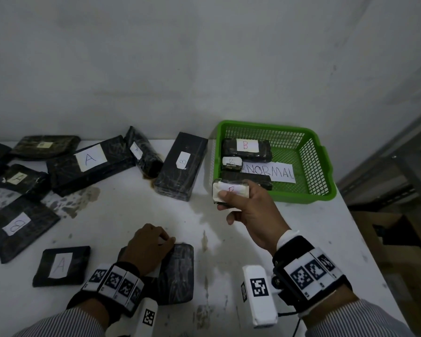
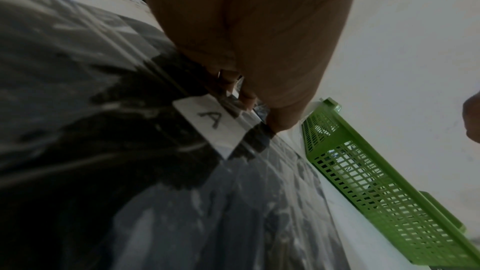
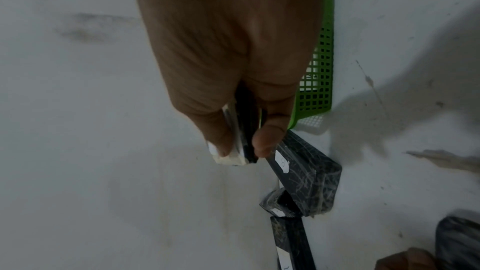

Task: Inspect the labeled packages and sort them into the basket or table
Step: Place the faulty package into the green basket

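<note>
My right hand (image 1: 225,203) pinches a small black package with a white "B" label (image 1: 236,188), lifted above the table just in front of the green basket (image 1: 321,166)'s near-left corner. In the right wrist view the thumb and fingers clamp this small package (image 3: 239,157) edge-on. My left hand (image 1: 161,239) lies on a black wrapped package (image 1: 178,271) near the table's front, fingers curled over its far edge. The left wrist view shows its "A" label (image 2: 215,128) right under those fingertips (image 2: 246,98). The basket holds three "B" packages (image 1: 246,147) and an "ABNORMAL" sign (image 1: 275,172).
Several black packages lie on the white table (image 1: 229,251): a long "A" package (image 1: 90,164), an upright-lying "B" package (image 1: 182,169), a "B" package at the left (image 1: 17,227), an "A" package at the front (image 1: 61,266). The table's right edge (image 1: 365,239) drops to cardboard boxes (image 1: 399,239).
</note>
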A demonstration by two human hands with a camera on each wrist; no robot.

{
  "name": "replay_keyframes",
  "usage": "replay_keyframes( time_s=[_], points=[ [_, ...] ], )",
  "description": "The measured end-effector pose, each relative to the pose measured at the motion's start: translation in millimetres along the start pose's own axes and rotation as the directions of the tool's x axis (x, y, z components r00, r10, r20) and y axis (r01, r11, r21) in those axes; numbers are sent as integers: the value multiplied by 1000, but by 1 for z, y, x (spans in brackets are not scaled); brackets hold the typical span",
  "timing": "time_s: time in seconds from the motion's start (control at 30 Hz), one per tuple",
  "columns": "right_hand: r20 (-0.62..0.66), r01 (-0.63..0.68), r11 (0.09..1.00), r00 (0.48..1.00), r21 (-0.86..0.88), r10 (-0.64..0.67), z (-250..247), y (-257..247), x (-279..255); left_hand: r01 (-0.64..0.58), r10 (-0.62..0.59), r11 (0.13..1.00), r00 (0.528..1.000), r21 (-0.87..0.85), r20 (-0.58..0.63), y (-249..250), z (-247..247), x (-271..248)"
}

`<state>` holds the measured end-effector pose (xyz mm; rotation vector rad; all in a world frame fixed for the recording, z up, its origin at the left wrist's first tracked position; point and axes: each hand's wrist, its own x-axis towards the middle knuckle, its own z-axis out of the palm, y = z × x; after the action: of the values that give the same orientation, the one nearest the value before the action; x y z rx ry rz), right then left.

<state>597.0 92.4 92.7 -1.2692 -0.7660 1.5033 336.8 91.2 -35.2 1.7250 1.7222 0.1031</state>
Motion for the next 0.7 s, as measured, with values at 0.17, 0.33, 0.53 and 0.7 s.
replay_keyframes(
  time_s=[0.17, 0.33, 0.53, 0.7],
  points=[
    [88, -75, 996, 994, 46, 71, 0, -4, -4, 2, -2, 1000, 1000, 7, -7, 0, 0, 0],
    [136, -113, 969, 987, 220, 84, 2, -1, 0, 3, -3, 1000, 1000, -9, -11, 1, 1, 0],
    [75, 63, 998, 995, -13, -62, -1, 2, 3, 1, -1, 1000, 1000, -2, -3, -1, 0, 2],
    [136, 66, 989, 990, -129, -48, -6, 0, 6, -3, 3, 1000, 1000, -8, -16, -1, 0, 0]
  ],
)
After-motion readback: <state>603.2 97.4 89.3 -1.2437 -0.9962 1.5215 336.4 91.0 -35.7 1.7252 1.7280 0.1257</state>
